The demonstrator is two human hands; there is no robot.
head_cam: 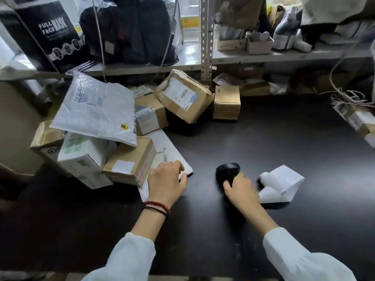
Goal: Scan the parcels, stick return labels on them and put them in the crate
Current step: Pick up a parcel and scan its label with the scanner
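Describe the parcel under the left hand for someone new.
On the black table, find the parcel pile at left. At its near edge a flat white mailer lies under the left hand. Unlike the brown boxes beside it, it is thin, white and barcoded.

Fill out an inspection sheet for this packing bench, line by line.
Surface: dark tabletop.
Job's things: parcel pile at left; flat white parcel sticking out from under it; black scanner; white label strip curled just right of the scanner; no crate seen.
Clutter: brown boxes at the back, below the shelf.
Grippers: left hand holds the flat white parcel at its near end; right hand grips the scanner.
Cables: pale coiled cord at the right edge; thin hanging cord in front of the left shelf.
Surroundings: metal shelving with a mask box and bagged dark clothing.
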